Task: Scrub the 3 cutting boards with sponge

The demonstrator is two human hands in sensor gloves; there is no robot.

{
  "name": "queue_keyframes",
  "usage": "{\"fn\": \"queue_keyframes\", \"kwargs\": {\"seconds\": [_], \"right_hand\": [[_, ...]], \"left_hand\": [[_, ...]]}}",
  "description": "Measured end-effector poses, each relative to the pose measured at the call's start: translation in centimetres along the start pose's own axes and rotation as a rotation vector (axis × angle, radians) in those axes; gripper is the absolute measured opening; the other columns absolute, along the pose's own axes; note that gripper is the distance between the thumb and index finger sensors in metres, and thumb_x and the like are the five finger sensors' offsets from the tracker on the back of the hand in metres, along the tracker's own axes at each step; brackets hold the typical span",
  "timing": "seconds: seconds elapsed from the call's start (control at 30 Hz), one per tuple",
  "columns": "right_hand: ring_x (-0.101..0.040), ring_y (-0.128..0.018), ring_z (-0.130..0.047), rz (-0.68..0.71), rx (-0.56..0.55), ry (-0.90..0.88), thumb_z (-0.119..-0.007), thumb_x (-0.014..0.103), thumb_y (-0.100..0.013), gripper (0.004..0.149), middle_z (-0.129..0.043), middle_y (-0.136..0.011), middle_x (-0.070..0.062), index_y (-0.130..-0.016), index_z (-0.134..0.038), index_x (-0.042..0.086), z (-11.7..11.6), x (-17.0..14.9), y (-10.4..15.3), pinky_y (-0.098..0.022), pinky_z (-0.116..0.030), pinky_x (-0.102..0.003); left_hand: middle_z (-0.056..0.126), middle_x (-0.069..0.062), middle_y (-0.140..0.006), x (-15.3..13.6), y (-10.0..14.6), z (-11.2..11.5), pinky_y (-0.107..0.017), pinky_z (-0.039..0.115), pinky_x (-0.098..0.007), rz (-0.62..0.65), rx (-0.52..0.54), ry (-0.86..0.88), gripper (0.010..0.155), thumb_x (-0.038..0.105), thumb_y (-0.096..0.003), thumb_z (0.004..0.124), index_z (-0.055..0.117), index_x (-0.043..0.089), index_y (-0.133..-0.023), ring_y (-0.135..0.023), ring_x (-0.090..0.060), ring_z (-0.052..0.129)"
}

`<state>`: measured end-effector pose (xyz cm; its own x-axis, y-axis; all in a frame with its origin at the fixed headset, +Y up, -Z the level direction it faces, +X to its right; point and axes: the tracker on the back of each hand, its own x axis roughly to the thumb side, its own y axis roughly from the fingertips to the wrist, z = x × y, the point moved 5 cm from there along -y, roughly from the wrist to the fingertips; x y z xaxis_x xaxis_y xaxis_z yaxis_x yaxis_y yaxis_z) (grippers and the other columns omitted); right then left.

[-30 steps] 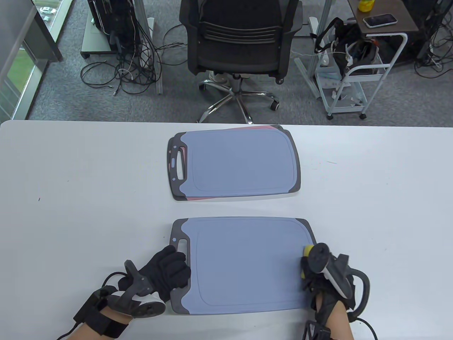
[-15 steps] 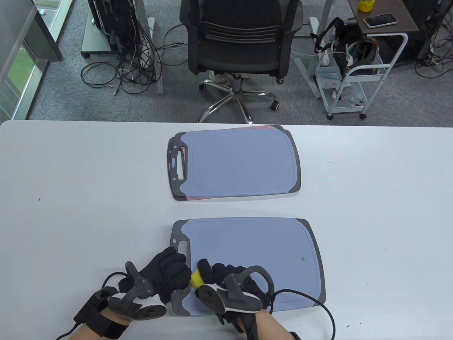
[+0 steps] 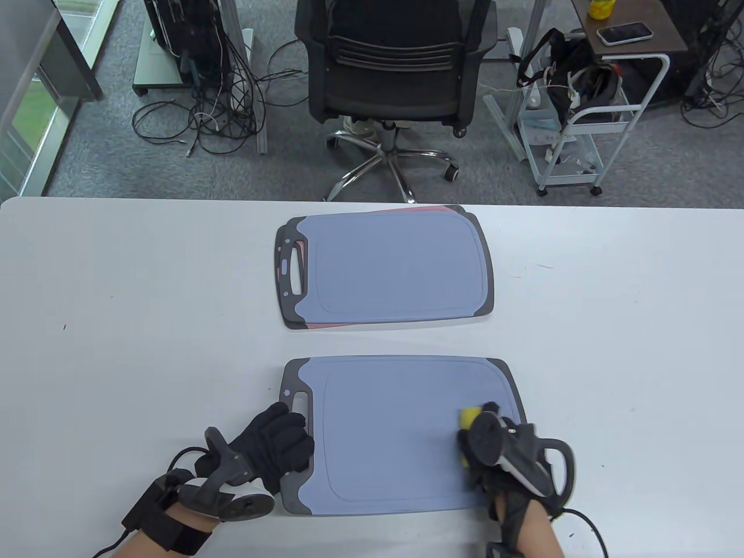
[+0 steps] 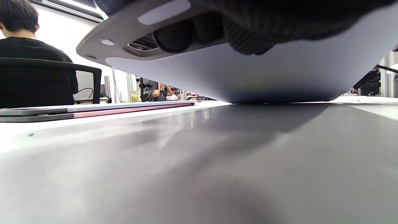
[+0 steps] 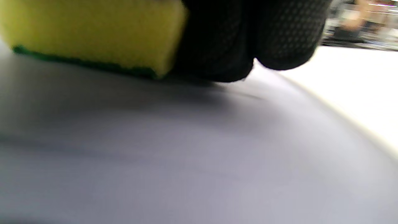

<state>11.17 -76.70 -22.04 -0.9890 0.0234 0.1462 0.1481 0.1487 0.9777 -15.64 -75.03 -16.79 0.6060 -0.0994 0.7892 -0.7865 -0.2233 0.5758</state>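
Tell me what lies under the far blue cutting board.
Under the far blue cutting board a pink board peeks out at its far and near edges. Its surface is covered, so its condition cannot be seen.

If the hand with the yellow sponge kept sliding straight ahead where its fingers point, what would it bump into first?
Probably nothing on the near cutting board: the right hand with the sponge would cross bare board to its far edge, then table; the stacked boards seem left of that line.

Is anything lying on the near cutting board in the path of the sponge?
Nothing visible does. The right hand holds the sponge near the right end of the near cutting board; its surface leftward is bare. The left hand grips only the handle end.
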Motion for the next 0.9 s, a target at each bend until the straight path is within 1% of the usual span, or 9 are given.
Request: {"fn": "queue_keyframes", "kwargs": {"seconds": [0.13,0.23,0.33,0.47,0.57,0.63,0.7,0.77,0.9], "right_hand": [[-0.016,-0.047,-0.092,0.454,-0.059,0.052,-0.066,0.060,-0.050,0.075,-0.084,-0.071,-0.009,-0.106,-0.059,0.010,1.9,15.2,2.3,-0.044,-0.081,-0.043],[-0.015,-0.046,-0.093,0.480,-0.091,0.138,-0.063,0.061,-0.049,0.076,-0.085,-0.070,-0.006,-0.105,-0.061,0.010,2.2,17.3,2.9,-0.044,-0.083,-0.041],[-0.015,-0.047,-0.092,0.351,-0.050,0.011,-0.066,0.062,-0.048,0.075,-0.084,-0.072,-0.007,-0.106,-0.060,0.015,1.6,11.8,1.6,-0.044,-0.082,-0.042],[-0.017,-0.047,-0.091,-0.103,-0.004,-0.006,-0.066,0.061,-0.049,0.074,-0.084,-0.072,-0.008,-0.107,-0.059,0.015,-0.6,-3.9,1.2,-0.044,-0.081,-0.043],[-0.019,-0.047,-0.092,-0.412,0.060,-0.041,-0.065,0.059,-0.050,0.074,-0.084,-0.072,-0.010,-0.106,-0.059,0.011,-2.1,-12.8,2.8,-0.044,-0.080,-0.045],[-0.020,-0.047,-0.091,-0.418,0.057,-0.104,-0.066,0.058,-0.051,0.074,-0.083,-0.073,-0.012,-0.106,-0.058,0.009,-2.3,-13.3,3.2,-0.044,-0.079,-0.045],[-0.021,-0.045,-0.092,-0.355,0.020,-0.024,-0.068,0.055,-0.051,0.074,-0.085,-0.070,-0.014,-0.104,-0.062,0.004,-1.5,-10.7,2.4,-0.042,-0.080,-0.046],[-0.018,-0.045,-0.092,-0.179,0.011,-0.010,-0.066,0.058,-0.051,0.075,-0.084,-0.070,-0.012,-0.105,-0.060,0.006,-0.8,-6.1,1.4,-0.043,-0.081,-0.043],[-0.017,-0.045,-0.090,0.258,-0.057,-0.016,-0.066,0.059,-0.050,0.075,-0.083,-0.070,-0.011,-0.105,-0.060,0.009,1.1,9.2,1.5,-0.043,-0.080,-0.043]], "left_hand": [[0.073,0.006,-0.094,0.1,0.0,-0.1,-0.076,0.060,-0.056,0.006,0.006,-0.006,0.043,0.042,-0.0592,0.082,0.060,0.029,-0.094,-0.099,-0.024,0.076],[0.074,0.006,-0.094,0.0,0.1,-0.2,-0.076,0.060,-0.056,0.002,0.015,-0.003,0.042,0.042,-0.0592,0.083,0.061,0.029,-0.093,-0.099,-0.024,0.077],[0.074,0.006,-0.094,-0.1,0.1,-0.2,-0.077,0.060,-0.056,0.004,0.012,0.005,0.043,0.042,-0.0593,0.083,0.061,0.029,-0.094,-0.099,-0.024,0.077],[0.073,0.006,-0.094,-0.1,0.0,-0.1,-0.077,0.059,-0.056,0.002,0.005,0.003,0.043,0.042,-0.0593,0.082,0.060,0.029,-0.094,-0.099,-0.024,0.076],[0.073,0.006,-0.095,-0.1,0.0,-0.1,-0.077,0.059,-0.056,-0.002,0.005,0.010,0.043,0.042,-0.0596,0.082,0.060,0.029,-0.094,-0.099,-0.024,0.075],[0.073,0.006,-0.095,-0.1,0.0,-0.1,-0.077,0.058,-0.056,-0.002,0.011,0.008,0.043,0.042,-0.0595,0.082,0.060,0.029,-0.094,-0.099,-0.024,0.075],[0.073,0.006,-0.095,-0.2,0.0,0.0,-0.077,0.058,-0.056,-0.003,0.011,0.015,0.043,0.042,-0.0594,0.082,0.060,0.029,-0.094,-0.099,-0.024,0.075],[0.073,0.006,-0.094,-0.2,0.0,0.0,-0.077,0.058,-0.056,-0.004,0.011,0.017,0.043,0.042,-0.0594,0.082,0.060,0.029,-0.094,-0.099,-0.024,0.075],[0.074,0.006,-0.094,-0.2,0.0,0.0,-0.077,0.059,-0.056,0.000,0.012,0.010,0.043,0.042,-0.0591,0.083,0.061,0.029,-0.094,-0.099,-0.024,0.076]]}}
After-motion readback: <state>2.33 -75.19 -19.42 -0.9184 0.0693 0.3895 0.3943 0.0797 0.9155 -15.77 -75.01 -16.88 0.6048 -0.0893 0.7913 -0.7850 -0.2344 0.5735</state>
